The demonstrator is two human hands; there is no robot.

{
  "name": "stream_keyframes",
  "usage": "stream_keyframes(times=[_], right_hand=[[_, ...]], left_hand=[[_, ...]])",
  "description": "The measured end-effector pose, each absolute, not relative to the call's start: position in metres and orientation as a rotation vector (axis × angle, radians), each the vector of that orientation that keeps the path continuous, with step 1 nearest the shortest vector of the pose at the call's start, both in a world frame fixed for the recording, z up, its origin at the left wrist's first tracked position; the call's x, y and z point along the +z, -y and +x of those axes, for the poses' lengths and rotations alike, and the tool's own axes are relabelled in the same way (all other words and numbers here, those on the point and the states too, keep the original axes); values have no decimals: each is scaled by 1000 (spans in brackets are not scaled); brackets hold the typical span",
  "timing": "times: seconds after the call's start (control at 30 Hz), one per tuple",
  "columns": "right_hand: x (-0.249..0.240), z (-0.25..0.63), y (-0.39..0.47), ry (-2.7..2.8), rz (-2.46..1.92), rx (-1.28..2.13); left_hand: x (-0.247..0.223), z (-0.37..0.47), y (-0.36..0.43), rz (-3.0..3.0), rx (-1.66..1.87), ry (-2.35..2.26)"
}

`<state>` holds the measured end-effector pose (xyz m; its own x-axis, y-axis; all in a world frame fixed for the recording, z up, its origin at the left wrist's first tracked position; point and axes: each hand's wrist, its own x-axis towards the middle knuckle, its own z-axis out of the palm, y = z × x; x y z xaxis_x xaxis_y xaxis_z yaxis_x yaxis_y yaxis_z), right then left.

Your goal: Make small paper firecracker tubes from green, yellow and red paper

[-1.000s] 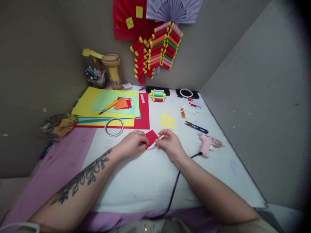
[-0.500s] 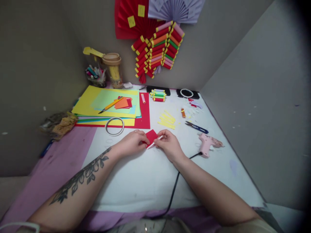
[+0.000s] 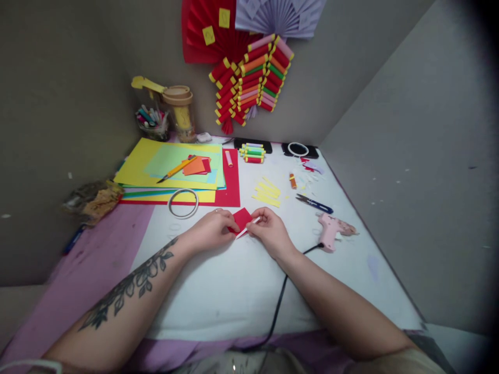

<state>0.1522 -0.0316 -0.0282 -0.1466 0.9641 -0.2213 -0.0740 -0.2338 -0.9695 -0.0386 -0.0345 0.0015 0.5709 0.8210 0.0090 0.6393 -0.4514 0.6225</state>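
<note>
A small red paper square (image 3: pixel 242 218) lies on the white table covering (image 3: pixel 218 291), between my two hands. My left hand (image 3: pixel 218 227) has its fingers closed on the left side of the red paper. Along the paper's lower right edge runs a thin white strip (image 3: pixel 245 230). My right hand (image 3: pixel 270 231) pinches the upper end of that strip with thumb and fingers. Just beyond the hands lie several cut yellow strips (image 3: pixel 267 192).
Coloured sheets (image 3: pixel 132 163) with a yellow cutter (image 3: pixel 177 169) lie back left, a tape roll (image 3: pixel 169 203) nearer. On the right are snips (image 3: pixel 315 203) and a pink glue gun (image 3: pixel 329 231), its cord running to the front edge. Small paper rolls (image 3: pixel 254 152) lie at the back.
The whole view has shifted very slightly. The hands keep almost the same hold, and the red paper and white strip look nearly unchanged.
</note>
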Motion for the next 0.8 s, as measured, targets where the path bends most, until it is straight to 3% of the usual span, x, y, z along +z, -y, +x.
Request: stream_keyframes(times=[0.4,0.6,0.8], right_hand=[[-27,156,31,1272,-1270,1429],[-12,169,30,1750,-1397,870],[-10,176,26,2022,-1440,616]], left_hand=[[-5,-32,33,2214,421,-1271],[-3,-30,34,2210,406,-1306],[-3,-30,35,2225,398,-1309]])
